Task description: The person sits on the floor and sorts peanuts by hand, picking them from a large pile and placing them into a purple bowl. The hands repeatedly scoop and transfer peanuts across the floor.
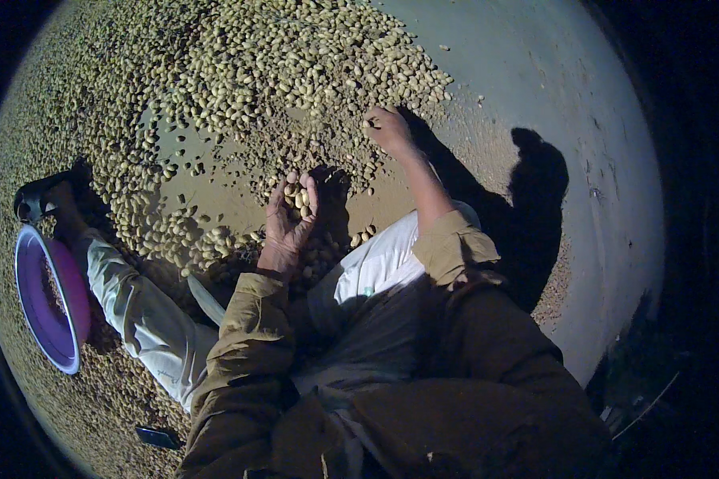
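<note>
My left hand (pixel 290 218) is cupped palm up around several unshelled peanuts (pixel 297 199), its fingers curled about them. Further forward and to the right, my right hand (pixel 389 129) reaches down to the edge of the spread peanuts (pixel 311 54), with fingers bent. A pale, peanut-like thing shows at its fingertips, but whether the fingers grip it cannot be told. Small clods and loose peanuts lie between the two hands. More peanuts (pixel 186 239) are heaped beside my left forearm, partly in shadow.
A purple basin (pixel 75 287) with a pale rim stands tilted at the left, by my sandalled foot (pixel 60 194). A dark phone (pixel 157 437) lies on peanuts at the lower left. My legs flank the near heap. Smooth grey floor (pixel 605 179) extends right, under my shadow.
</note>
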Demonstrator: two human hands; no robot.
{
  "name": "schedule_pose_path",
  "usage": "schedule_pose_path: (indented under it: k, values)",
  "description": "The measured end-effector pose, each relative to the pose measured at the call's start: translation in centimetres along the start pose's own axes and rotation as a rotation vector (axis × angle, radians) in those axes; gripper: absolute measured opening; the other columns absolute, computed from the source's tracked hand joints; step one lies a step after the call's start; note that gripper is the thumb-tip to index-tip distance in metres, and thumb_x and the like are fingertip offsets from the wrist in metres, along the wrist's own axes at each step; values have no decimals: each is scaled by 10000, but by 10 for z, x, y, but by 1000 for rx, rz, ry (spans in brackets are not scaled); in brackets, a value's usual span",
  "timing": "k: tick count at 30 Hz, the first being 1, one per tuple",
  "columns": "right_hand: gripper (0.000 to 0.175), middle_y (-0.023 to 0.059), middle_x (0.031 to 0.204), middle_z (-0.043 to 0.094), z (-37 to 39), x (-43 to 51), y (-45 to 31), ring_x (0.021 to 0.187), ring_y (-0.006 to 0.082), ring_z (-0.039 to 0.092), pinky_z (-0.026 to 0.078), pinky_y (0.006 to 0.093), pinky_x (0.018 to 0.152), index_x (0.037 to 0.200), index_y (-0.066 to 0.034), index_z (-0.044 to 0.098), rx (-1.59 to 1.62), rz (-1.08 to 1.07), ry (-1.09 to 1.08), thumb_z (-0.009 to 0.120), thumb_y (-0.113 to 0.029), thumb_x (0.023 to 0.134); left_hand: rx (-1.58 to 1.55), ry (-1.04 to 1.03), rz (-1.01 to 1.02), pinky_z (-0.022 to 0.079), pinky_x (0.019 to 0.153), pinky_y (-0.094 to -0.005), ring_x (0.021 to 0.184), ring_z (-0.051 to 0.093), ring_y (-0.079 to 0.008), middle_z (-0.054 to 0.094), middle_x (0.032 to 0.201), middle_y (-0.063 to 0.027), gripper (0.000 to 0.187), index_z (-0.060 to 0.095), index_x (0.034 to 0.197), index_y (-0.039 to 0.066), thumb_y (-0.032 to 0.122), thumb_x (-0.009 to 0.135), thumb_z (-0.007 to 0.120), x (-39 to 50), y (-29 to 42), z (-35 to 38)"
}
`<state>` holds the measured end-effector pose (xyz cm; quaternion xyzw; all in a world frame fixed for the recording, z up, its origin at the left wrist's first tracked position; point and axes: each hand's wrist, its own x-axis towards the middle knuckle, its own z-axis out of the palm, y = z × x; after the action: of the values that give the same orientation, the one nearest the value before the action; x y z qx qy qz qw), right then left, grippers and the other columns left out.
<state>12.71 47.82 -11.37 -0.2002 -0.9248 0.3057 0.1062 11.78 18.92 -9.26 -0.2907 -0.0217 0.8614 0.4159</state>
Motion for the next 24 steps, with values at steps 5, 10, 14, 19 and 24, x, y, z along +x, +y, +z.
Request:
schedule_pose_path:
  k: [5, 10, 14, 19, 24]
  values:
    - [146, 97, 802, 644, 10, 6, -4, 792, 250, 641, 504, 355, 688, 860, -100, 597, -66, -51, -32, 660, -106, 729, 31, -34, 31, 507, 919, -399, 1024, 595, -263, 636, 1058, -121, 205, 617, 1070, 19, 123, 925, 516, -5, -2, 3]
    - [140, 103, 803, 643, -12, 0, -9, 791, 288, 630, 497, 381, 711, 837, -121, 636, 51, -8, -89, 683, -139, 706, 75, -99, 21, 455, 978, -435, 1036, 587, -281, 628, 1076, -137, 218, 602, 1085, 27, 148, 934, 502, -5, 0, 0]
    - [137, 98, 815, 635, -5, -4, -6, 835, 289, 611, 487, 381, 744, 837, -92, 623, -133, -74, -133, 662, -147, 719, 97, -121, -6, 413, 1013, -468, 1078, 564, -294, 615, 1108, -152, 224, 598, 1080, 36, 179, 938, 499, -2, -4, -1]
    - [162, 94, 808, 656, -5, -1, -10, 761, 289, 638, 506, 357, 704, 854, -79, 617, -30, 28, -88, 673, -135, 713, 151, -15, 28, 364, 1045, -495, 1138, 529, -298, 584, 1192, -133, 255, 562, 1138, 66, 218, 953, 473, -8, -12, 13]
    - [191, 61, 995, 658, -46, -21, -86, 910, 163, 620, 500, 307, 783, 979, -16, 648, 659, 35, -533, 645, -168, 864, 134, -79, 27, 339, 1057, -503, 1174, 504, -304, 562, 1237, -124, 304, 543, 1184, 88, 272, 957, 462, -11, -7, 11]
